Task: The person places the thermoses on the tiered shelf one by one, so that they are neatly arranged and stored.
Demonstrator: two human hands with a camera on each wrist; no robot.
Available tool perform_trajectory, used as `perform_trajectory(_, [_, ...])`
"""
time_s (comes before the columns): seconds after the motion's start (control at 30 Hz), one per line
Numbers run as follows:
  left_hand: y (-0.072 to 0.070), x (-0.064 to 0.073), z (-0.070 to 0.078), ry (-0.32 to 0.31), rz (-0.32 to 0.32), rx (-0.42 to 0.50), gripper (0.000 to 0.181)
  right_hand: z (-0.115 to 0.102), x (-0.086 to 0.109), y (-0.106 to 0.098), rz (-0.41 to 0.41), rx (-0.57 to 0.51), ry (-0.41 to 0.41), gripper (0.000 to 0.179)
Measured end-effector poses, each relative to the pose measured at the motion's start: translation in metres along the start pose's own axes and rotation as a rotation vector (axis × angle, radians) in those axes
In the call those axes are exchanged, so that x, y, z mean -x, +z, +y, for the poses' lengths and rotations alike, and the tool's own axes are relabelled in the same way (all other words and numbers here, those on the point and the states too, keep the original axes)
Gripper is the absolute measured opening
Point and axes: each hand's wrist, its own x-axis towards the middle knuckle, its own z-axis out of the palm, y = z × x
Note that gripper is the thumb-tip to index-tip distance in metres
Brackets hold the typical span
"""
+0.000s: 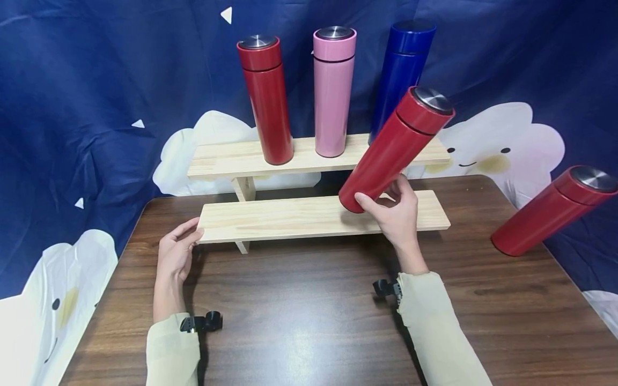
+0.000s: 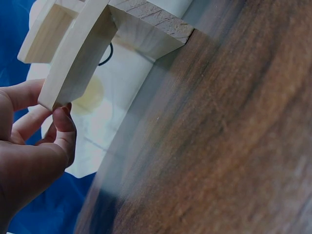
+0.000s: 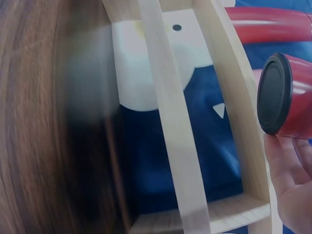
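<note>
Left grip (image 1: 176, 254) pinches lower shelf (image 1: 280, 219) by its left end, likely to steady it. Right grip (image 1: 398, 214) pinches red bottle (image 1: 392, 153) near its base, above that shelf, probably for control. Rightmost bottle (image 1: 550, 214) stands on tabletop (image 1: 299, 300).

- Tabletop (image 1: 299, 316), middle: passage open between the sleeves (image 1: 172, 351).
- Toward right edge: red bottle (image 1: 555, 212) obstructs; gap open from it to lower shelf (image 1: 275, 220).
- Toward rear edge: upper shelf (image 1: 219, 160) and its three bottles (image 1: 333, 104) block.
</note>
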Motion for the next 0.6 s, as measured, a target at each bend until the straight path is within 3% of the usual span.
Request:
perform_trajectory(0.33, [0.001,-0.001,0.001,-0.001,-0.005,0.021,0.032,0.007,0.005,0.031,-0.091,-0.005,0.03,0.061])
perform_trajectory(0.6, [0.001,-0.001,0.0,-0.007,-0.005,0.028,0.03,0.016,0.011,0.049,-0.171,0.063,0.027,0.065])
